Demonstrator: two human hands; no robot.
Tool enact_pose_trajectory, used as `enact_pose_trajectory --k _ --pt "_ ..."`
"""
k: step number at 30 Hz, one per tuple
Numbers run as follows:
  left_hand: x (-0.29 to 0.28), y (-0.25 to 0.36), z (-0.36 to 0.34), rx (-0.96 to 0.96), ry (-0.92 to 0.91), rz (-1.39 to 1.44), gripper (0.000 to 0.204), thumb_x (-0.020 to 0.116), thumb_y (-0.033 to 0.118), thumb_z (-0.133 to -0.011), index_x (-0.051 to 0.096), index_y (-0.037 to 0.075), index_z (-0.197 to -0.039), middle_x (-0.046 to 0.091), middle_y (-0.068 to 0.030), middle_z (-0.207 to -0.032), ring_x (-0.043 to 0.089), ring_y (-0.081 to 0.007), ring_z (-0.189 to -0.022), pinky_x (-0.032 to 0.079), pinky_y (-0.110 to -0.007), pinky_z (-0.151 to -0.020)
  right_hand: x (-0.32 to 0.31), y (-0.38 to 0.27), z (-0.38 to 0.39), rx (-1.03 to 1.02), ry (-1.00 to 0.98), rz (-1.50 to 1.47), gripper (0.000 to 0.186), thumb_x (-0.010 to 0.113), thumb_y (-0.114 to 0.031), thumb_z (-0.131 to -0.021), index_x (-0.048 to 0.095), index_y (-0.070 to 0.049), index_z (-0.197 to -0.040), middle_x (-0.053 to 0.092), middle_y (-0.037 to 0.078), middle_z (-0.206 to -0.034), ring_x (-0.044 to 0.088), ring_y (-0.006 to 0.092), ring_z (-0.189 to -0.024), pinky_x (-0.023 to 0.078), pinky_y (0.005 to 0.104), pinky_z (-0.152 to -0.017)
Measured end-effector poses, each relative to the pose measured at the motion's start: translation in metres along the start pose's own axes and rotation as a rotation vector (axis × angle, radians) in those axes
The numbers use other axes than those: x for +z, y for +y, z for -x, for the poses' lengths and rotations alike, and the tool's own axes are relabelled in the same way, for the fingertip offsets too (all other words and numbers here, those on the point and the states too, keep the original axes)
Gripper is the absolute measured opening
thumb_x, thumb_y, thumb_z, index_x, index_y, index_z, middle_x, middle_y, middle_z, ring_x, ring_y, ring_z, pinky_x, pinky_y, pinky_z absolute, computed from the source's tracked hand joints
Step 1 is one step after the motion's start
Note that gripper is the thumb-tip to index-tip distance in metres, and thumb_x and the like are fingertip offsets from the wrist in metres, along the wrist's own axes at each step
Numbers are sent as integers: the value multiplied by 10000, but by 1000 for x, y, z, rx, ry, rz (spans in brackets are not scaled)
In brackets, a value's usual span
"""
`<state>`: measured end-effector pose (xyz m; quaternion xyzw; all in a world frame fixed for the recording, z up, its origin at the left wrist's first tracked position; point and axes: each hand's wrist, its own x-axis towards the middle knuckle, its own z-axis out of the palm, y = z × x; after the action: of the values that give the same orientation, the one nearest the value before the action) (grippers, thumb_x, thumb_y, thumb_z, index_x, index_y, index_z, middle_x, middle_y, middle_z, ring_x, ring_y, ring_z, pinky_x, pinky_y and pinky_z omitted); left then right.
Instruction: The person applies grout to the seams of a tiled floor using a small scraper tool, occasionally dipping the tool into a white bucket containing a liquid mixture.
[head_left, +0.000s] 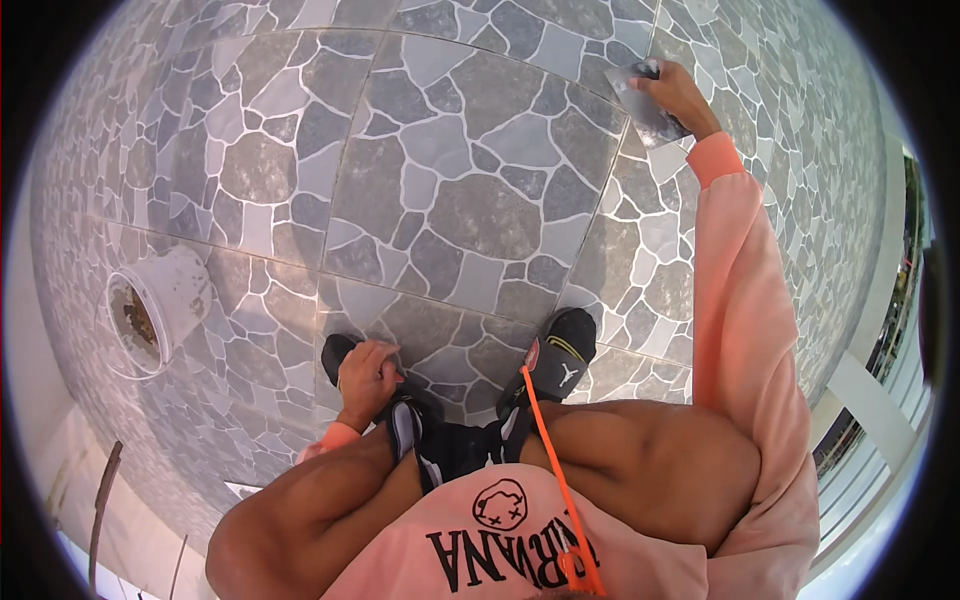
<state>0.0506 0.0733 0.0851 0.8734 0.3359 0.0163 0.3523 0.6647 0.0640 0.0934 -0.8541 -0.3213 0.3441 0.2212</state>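
Note:
At the far right, my right hand [677,98] is wrapped round a wide flat scraper [654,128] with a grey metal blade. The blade lies against the stone-patterned floor tiles [490,215], near a joint between two tiles; its handle is mostly covered by my fingers. My left hand [367,380] hangs in front of my left knee, above my left shoe. Its fingers are loosely curled, nothing shows in them, and the fingertips are partly hidden.
On the left a white bucket [180,290], smeared and tipped toward me, has brownish residue inside. My feet in black slides [565,355] are planted close in front of me. An orange cord [550,440] hangs down my front. White railings [870,410] stand at the right edge.

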Motion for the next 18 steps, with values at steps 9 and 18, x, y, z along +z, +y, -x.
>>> enact_pose_trajectory --k 9,18 --pt "-1 3 -2 -11 -2 11 225 610 9 -729 678 97 -925 646 -66 -877 631 -271 -800 489 -389 -702 73 5 66 -361 140 691 289 634 -93 -797 656 -68 -1084 660 166 -938 667 338 -887 524 410 -762" --pt "1 -1 -3 10 0 21 221 610 12 -737 677 98 -930 656 -71 -884 638 -279 -809 489 -401 -701 70 30 43 -453 266 747 386 585 -46 -812 585 -98 -1195 602 100 -1016 629 312 -941 510 453 -781"
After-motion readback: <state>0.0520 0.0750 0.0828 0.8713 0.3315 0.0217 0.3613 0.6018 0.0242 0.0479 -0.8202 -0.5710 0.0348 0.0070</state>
